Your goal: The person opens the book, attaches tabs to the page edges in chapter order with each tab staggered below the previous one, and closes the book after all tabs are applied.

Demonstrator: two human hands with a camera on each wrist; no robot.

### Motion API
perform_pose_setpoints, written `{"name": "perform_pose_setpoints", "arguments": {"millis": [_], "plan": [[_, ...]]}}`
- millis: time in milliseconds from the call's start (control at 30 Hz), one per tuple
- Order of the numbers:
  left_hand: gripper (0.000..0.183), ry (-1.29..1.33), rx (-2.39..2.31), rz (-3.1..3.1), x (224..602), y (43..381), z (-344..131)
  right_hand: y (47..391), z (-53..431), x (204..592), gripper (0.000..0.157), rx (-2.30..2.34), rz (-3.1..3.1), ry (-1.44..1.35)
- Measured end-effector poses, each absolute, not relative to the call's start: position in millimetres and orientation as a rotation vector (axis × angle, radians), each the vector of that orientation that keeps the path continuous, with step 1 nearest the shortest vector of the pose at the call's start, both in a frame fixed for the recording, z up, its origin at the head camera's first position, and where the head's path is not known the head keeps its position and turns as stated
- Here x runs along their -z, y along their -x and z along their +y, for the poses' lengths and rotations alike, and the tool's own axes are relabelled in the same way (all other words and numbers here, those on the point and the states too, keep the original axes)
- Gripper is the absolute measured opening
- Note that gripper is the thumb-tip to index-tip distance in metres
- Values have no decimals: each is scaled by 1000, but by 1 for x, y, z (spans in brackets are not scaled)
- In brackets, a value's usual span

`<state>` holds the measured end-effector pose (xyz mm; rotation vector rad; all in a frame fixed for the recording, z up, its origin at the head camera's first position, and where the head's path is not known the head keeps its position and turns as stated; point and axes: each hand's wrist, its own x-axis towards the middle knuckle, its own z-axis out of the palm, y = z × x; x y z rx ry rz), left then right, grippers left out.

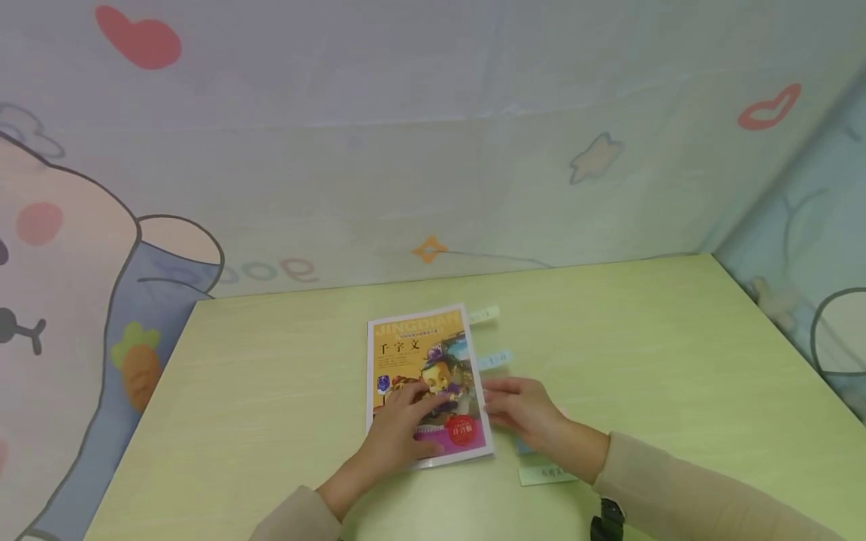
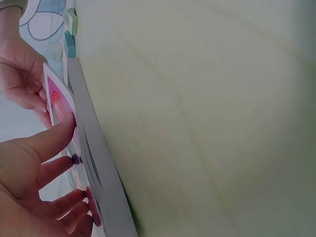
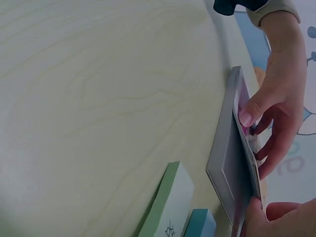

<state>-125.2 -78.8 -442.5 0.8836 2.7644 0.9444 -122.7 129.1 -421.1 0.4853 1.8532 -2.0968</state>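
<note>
A picture book [image 1: 419,353] with an orange and pink cartoon cover lies on the table. My left hand [image 1: 399,428] rests on the lower part of the cover, thumb and fingers spread. With its fingertips my right hand [image 1: 524,409] pinches the book's right edge. In the right wrist view the cover [image 3: 252,165] stands slightly raised at that edge, above a thick grey side [image 3: 227,163]. The left wrist view has my left thumb [image 2: 54,138] near the cover's lower edge. What lies under the raised cover is mostly hidden.
To the right of the book are a pale green labelled piece [image 1: 483,314], a blue one [image 1: 496,360] and another green one [image 1: 544,475], with handwriting on them. My right hand partly covers a further blue piece [image 1: 524,447]. A printed cloth [image 1: 365,188] hangs behind the table [image 1: 676,361].
</note>
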Motion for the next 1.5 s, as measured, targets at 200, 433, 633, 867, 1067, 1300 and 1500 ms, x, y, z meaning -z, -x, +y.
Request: {"name": "perform_pose_setpoints", "arguments": {"millis": [200,433,633,867,1067,1300,1500], "plan": [[58,-893,-901,2778,443,126,-82,123,133,425,39,2111,1860,-506],[56,-922,-867,2772,442,129,-84,127,131,399,25,1654,2506,280],[56,-933,-884,2750,443,133,-87,144,118,390,50,588,2954,1116],[57,-999,-918,2723,447,134,-89,157,111,414,89,398,2681,947],[53,-1025,-971,2643,444,137,-94,161,109,429,94,344,2631,968],[47,-874,-1097,2592,440,147,-109,162,108,431,92,225,2577,936],[66,-814,-799,2743,444,154,-117,161,105,429,90,150,2544,915]]}}
